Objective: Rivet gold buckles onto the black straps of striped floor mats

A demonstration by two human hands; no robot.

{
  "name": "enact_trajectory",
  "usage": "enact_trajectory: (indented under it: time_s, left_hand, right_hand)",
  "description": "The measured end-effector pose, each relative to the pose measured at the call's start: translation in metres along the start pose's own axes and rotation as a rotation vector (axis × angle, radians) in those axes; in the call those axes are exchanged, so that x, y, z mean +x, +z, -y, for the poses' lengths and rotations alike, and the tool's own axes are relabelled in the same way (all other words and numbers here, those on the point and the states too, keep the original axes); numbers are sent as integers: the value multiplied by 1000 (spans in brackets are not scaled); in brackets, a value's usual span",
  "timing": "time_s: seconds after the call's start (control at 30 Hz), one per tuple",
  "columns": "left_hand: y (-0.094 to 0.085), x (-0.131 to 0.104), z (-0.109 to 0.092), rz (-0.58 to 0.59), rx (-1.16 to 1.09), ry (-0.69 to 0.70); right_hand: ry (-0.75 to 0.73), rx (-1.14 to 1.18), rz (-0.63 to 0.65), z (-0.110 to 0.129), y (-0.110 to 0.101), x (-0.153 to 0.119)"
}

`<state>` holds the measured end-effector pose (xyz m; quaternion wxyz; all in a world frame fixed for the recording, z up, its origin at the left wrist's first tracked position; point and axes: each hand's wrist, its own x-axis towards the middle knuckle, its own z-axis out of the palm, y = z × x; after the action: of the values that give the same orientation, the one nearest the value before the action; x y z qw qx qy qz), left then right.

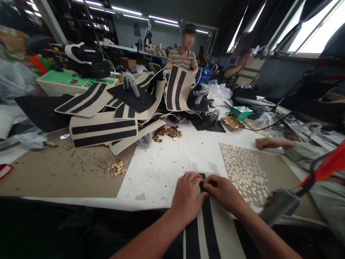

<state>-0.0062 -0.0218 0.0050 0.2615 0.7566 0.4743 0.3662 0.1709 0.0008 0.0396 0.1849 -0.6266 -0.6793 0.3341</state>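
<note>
A beige panel with black stripes (207,219) lies in front of me, its far end on the white table and its near end past the table's edge. My left hand (188,196) rests on the far end of this panel, fingers laid over it and thumb apart. Beside it, my right hand (222,192) is pinched closed at the top of one black stripe, close to the left fingertips. Whatever sits between those right fingertips is too small and covered to make out.
Striped panels (104,131) are piled across the back left. Gold hardware (168,133) and gold clasps (117,168) lie in heaps. At right are a board of small rings (245,172), a co-worker's hand (273,143) and a grey tool (281,207). Another person (183,57) is behind the pile.
</note>
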Motion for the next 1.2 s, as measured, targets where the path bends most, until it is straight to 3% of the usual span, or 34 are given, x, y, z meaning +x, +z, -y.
enact_trajectory:
  time_s: [0.33,0.53,0.63,0.77,0.87,0.97,1.03,1.2]
  left_hand:
    - [-2,0,-1,1,10,4]
    - [-1,2,-1,-6,27,16]
    - [-1,3,-2,-23,30,21]
    - [0,4,-2,-18,35,21]
    - [0,5,-1,-2,55,17]
    - [-3,9,-2,25,85,9]
    - [-5,12,-3,48,100,12]
    - [-5,11,-3,50,97,16]
  right_hand:
    - [-26,-63,70,0,-9,10]
    - [-22,-33,-48,6,-3,8]
    - [-24,12,-163,7,-1,-13]
    - [7,191,-485,-16,-2,-81]
    - [209,243,-773,-46,-10,-134]
    - [465,267,-923,-69,-23,-154]
    - [509,296,-925,-76,-30,-149]
    - [514,159,-729,-83,-38,-123]
